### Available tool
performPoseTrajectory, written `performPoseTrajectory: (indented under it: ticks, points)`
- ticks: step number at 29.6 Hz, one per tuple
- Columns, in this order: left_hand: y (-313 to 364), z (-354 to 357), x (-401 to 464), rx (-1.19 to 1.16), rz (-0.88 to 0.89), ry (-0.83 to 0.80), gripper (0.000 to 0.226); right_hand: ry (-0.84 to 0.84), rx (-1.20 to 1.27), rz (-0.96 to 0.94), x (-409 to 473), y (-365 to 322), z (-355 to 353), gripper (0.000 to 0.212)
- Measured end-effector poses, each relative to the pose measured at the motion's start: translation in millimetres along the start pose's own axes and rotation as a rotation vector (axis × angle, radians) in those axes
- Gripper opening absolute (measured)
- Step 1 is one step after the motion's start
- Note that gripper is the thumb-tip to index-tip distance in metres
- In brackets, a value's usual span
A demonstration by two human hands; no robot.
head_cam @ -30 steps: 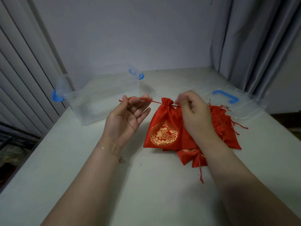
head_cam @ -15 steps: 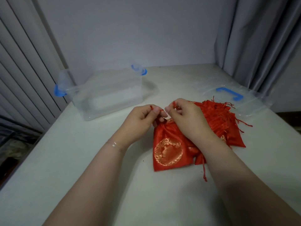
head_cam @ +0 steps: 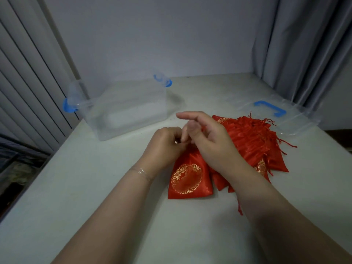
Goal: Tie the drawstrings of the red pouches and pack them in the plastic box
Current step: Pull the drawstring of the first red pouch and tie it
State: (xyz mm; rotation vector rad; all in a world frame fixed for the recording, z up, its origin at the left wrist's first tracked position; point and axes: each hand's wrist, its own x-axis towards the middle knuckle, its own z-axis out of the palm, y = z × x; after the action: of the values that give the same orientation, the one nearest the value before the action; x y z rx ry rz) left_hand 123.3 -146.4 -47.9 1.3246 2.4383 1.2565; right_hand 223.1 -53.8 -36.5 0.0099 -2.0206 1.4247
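A red pouch [head_cam: 190,180] with a gold round emblem lies on the white table [head_cam: 95,187] in front of me. Its neck is hidden under my two hands. My left hand [head_cam: 163,147] is curled at the neck and pinches the drawstring, which is mostly hidden. My right hand [head_cam: 207,140] meets it from the right, thumb and lower fingers at the drawstring, forefinger sticking out to the left. A pile of several more red pouches [head_cam: 253,141] with loose strings lies just right of my hands. The clear plastic box [head_cam: 123,109] with blue latches stands open at the back left.
The box's clear lid [head_cam: 282,119] with a blue handle lies flat at the back right, beside grey curtains [head_cam: 304,54]. The table's left edge drops off near vertical blinds [head_cam: 28,82]. A wall closes the back.
The pouch was held up with its strings pulled apart. It now lies flat, and both hands have come together at its neck, my right forefinger lifting.
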Motion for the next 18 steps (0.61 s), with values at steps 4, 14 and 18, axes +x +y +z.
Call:
performPoseTrajectory:
  ticks: [4,14,18]
  points:
    - [2,-7,1,-0.118,0.008,0.012,0.01,0.082,-0.027,0.162,6,4,-12,0.031]
    - [0,-10,-1,-0.102,0.027,0.067,0.016,-0.096,-0.432,0.25,12,19,-25,0.023]
    - [1,-12,-1,-0.188,0.049,0.045,0.015,-0.184,-0.493,0.229,12,16,-28,0.021]
